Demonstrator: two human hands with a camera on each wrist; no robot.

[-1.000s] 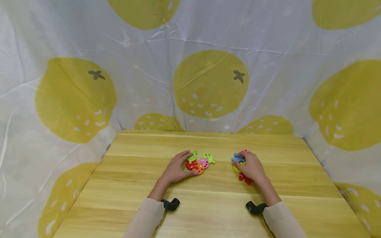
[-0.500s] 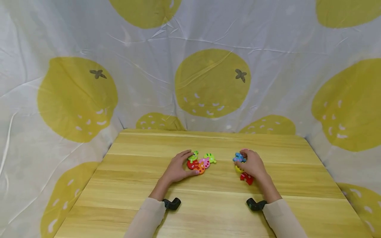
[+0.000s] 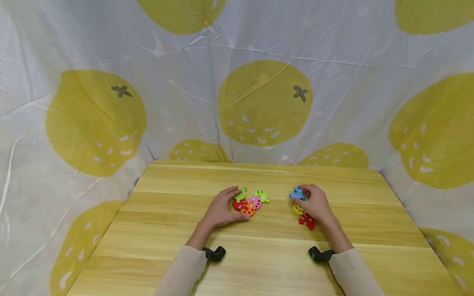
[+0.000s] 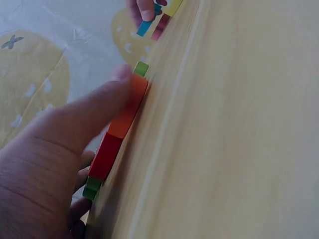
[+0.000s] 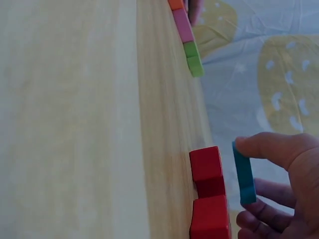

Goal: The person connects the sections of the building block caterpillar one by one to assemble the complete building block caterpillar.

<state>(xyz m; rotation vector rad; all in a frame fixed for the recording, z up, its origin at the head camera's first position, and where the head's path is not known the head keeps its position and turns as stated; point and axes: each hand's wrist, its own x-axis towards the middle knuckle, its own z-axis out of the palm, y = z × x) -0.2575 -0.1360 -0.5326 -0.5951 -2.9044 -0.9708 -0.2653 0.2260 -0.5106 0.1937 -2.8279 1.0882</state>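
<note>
My left hand (image 3: pixel 221 209) spans a row of joined caterpillar puzzle pieces, its fingers by the green head piece (image 3: pixel 240 193) and its thumb at the orange piece (image 3: pixel 248 209). Between these is a red piece (image 3: pixel 239 204) marked 2. A pink piece (image 3: pixel 254 202) and a striped green piece (image 3: pixel 261 196) continue the row to the right. My right hand (image 3: pixel 314 202) pinches a blue puzzle piece (image 5: pixel 244 173) between thumb and fingers, raised on edge over the table. Under that hand lie a yellow piece (image 3: pixel 299 210), partly hidden, and a red piece (image 3: pixel 307 222).
The wooden table (image 3: pixel 259 263) reaches back to a hanging cloth (image 3: pixel 259 37) printed with large yellow fruit. Black cameras sit on both wrists, the left one (image 3: pixel 214 254) and the right one (image 3: pixel 320 254) close over the wood.
My right hand has lifted and tilted the blue piece off the others, baring more of the yellow piece. My left thumb has slid slightly down the orange piece's edge; the joined row stays put.
</note>
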